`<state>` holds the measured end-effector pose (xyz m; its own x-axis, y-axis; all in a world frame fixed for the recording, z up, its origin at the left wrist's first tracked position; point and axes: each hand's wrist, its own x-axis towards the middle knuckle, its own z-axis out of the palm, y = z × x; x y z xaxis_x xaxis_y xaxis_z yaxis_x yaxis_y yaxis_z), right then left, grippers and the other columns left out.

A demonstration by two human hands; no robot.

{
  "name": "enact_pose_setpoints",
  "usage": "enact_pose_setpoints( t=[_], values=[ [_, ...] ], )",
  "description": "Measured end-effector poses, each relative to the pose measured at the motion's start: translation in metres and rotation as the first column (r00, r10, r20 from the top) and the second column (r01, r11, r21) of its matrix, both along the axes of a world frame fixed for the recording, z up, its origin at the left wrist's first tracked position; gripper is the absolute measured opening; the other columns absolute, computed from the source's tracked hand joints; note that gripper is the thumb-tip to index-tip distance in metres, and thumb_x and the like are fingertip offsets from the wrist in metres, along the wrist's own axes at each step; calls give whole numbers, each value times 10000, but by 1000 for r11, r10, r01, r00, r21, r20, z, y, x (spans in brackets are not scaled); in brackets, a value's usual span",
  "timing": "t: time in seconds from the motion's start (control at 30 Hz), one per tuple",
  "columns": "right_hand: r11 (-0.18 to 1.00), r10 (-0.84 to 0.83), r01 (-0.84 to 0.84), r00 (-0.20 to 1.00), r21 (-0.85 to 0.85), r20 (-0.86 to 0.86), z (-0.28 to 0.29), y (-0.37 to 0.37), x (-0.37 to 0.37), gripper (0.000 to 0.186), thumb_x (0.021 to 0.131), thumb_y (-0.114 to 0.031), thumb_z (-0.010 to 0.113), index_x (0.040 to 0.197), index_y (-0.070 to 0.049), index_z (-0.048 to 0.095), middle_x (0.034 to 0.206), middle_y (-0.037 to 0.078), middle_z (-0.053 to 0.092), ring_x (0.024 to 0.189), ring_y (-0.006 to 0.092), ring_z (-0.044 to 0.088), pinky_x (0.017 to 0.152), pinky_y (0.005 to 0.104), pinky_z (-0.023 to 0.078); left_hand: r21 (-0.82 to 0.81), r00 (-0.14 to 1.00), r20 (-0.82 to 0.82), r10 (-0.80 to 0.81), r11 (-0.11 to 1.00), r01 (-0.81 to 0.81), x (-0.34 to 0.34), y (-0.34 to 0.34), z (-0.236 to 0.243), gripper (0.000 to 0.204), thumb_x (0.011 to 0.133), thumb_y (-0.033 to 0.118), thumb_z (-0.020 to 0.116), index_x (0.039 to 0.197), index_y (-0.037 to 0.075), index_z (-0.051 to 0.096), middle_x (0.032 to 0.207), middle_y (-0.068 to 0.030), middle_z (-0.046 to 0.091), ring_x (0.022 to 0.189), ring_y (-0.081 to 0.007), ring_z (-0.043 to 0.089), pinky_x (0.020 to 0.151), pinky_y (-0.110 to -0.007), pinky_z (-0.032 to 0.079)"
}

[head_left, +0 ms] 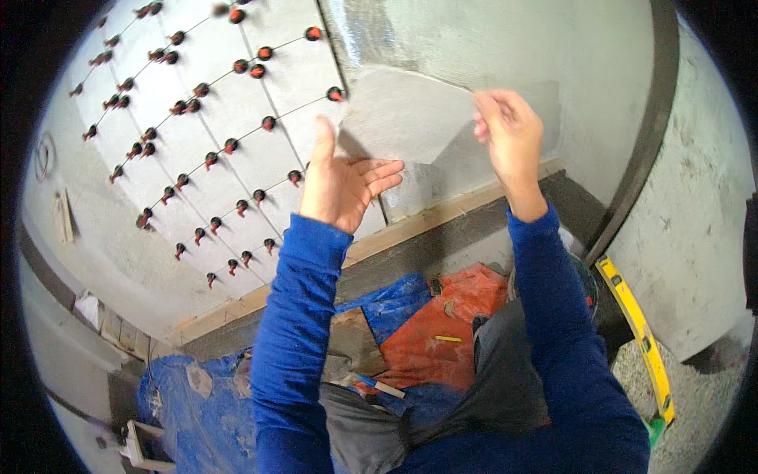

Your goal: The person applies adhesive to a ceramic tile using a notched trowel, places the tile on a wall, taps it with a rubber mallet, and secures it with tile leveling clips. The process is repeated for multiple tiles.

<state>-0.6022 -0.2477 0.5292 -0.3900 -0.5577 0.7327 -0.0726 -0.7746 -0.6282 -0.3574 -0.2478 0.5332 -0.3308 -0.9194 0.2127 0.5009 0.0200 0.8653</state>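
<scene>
A light grey, angled tile piece (407, 114) is held up in front of the bare part of the wall. The thumb and fingers of my right hand (509, 130) pinch its right corner. At its lower left is my left hand (347, 186), palm turned up, thumb raised and fingers stretched out. Whether the left hand bears any of the tile's weight, I cannot tell. Left of the piece, large light tiles (292, 87) cover the wall, with black and red levelling clips (268, 123) along their joints.
A wooden batten (410, 229) runs along the wall below the tiles. Blue sheeting (197, 419) and an orange sheet (454, 316) lie on the floor, with a blue-and-white tool (380, 385). A yellow spirit level (639, 336) leans at the right, near a dark bucket (586, 280).
</scene>
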Motion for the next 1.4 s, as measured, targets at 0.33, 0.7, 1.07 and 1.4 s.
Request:
enact_pose_setpoints(
  t=[0.33,0.7,1.07,1.4],
  values=[
    [846,-513,108,431,-522,-742,81,31,18,293,901,-321,724,872,-33,676,818,207,696,808,442,672,703,515,523,81,551,-722,-419,740,668,-50,-1,-94,1207,912,772,465,1503,-213,94,1516,-464,291,1439,-552,341,1194,-625,336],
    [929,-345,151,30,-337,-938,63,44,2,286,917,-313,710,907,-27,694,804,218,705,845,424,713,755,514,557,233,633,-708,-311,744,626,-70,24,-143,1335,808,833,574,1464,-231,107,1525,-471,190,1432,-667,190,1152,-761,264],
    [925,-379,84,107,-371,-919,-16,31,35,229,907,-302,693,881,-95,599,870,92,669,857,299,696,677,443,539,221,667,-745,6,945,239,-90,8,-182,1128,826,800,609,1558,19,253,1578,-268,277,1474,-487,277,1199,-675,283],
    [924,-370,373,815,-83,-445,-121,7,42,171,941,-192,715,1022,-43,704,993,116,710,867,280,691,754,363,545,336,465,-871,158,883,328,-50,-3,-217,1124,793,767,652,1579,75,241,1548,-313,310,1449,-562,252,1183,-738,254]
  ],
)
